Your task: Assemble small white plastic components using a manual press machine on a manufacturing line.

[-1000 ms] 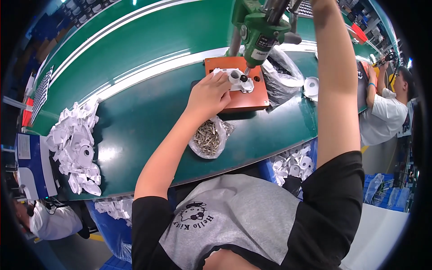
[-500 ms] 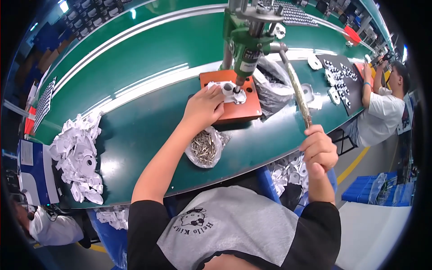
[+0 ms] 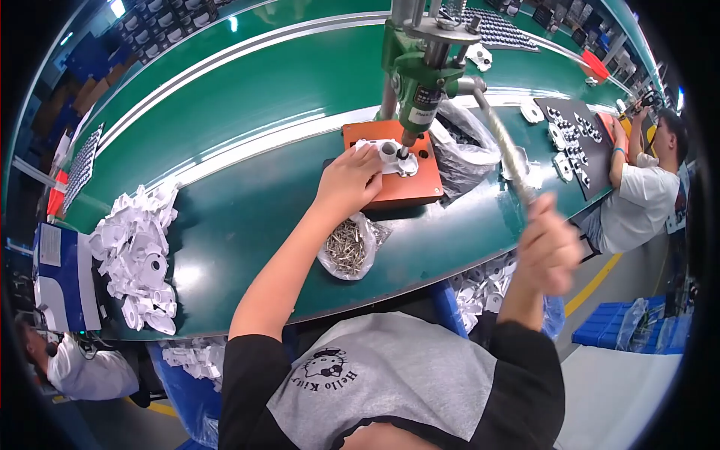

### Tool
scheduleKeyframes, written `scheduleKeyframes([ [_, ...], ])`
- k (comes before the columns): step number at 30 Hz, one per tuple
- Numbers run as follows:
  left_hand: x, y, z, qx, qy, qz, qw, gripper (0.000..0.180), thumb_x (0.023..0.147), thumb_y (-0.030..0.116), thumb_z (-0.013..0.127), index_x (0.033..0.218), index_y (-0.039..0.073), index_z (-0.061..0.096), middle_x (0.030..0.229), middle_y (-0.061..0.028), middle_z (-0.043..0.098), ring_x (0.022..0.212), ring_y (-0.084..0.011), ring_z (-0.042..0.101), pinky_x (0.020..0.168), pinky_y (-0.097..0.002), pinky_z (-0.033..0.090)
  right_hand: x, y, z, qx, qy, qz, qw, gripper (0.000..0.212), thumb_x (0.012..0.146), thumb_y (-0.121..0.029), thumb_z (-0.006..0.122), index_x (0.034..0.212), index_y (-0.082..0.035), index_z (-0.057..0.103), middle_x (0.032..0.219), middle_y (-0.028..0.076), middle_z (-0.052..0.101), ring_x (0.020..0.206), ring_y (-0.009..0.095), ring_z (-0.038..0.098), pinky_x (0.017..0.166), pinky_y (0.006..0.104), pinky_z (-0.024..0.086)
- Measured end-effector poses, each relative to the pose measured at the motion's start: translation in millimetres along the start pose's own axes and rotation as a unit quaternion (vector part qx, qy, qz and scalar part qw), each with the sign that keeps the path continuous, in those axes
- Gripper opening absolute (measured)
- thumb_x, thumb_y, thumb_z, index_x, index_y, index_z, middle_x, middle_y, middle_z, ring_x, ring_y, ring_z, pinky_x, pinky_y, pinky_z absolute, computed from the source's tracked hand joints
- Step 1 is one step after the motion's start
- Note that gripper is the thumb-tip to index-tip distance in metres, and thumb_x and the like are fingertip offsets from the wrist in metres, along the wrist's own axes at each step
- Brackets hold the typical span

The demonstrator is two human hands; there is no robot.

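On the orange base block (image 3: 397,192) of a green hand press (image 3: 420,94) lies a white plastic part (image 3: 406,164) with a round opening. The tip of the press comes down at a dark spot on this part. My left hand (image 3: 349,181) holds the part's left side, with its fingers over the edge and the thumb near the front. Out to the right, my right hand (image 3: 549,246) is closed round the lower end of the long lever (image 3: 508,150). That hand is smeared by motion, though its fingers are visibly curled round the lever.
A bag of small metal pins (image 3: 346,249) sits before the press, and a bag of dark parts (image 3: 463,154) beside it. White parts (image 3: 139,255) are heaped at left. Blue bins (image 3: 454,306) stand below the table edge. A co-worker (image 3: 637,180) sits at far right.
My right hand and the lever's end have swung a little to the right. My left hand stays on the white part. The whole view has shifted slightly.
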State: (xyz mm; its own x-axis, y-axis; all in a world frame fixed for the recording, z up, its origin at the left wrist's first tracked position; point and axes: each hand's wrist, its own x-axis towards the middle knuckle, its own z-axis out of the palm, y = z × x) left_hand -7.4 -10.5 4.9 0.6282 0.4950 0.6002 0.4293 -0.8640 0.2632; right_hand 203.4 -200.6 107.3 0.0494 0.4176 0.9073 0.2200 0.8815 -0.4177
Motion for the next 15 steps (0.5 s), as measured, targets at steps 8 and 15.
scheduleKeyframes([
  [8, 25.2, -15.2, 31.8, -0.178, -0.019, -0.069, 0.981, 0.037, 0.077, 0.022, 0.06, 0.109, 0.004, 0.056, 0.1, -0.0205, 0.061, 0.1, -0.0366, 0.056, 0.091, -0.0414, 0.042, 30.0, -2.8, -8.2, 0.025, 0.045, -0.039, 0.998, 0.04, 0.084, -0.04, 0.053, 0.058, -0.01, 0.044, 0.065, 0.004, 0.053, 0.062, 0.02, 0.051, 0.083, 0.0443, 0.033],
  [15, 85.6, 21.5, -13.6, -0.119, -0.327, -0.091, 0.933, 0.041, 0.078, 0.026, 0.058, 0.112, 0.003, 0.055, 0.099, -0.0194, 0.061, 0.096, -0.0343, 0.058, 0.089, -0.0422, 0.041, 189.8, 132.7, -9.5, -0.084, 0.106, 0.055, 0.989, 0.054, 0.08, -0.028, 0.063, 0.124, -0.002, 0.045, 0.12, 0.01, 0.044, 0.101, 0.016, 0.048, 0.086, 0.0262, 0.038],
])
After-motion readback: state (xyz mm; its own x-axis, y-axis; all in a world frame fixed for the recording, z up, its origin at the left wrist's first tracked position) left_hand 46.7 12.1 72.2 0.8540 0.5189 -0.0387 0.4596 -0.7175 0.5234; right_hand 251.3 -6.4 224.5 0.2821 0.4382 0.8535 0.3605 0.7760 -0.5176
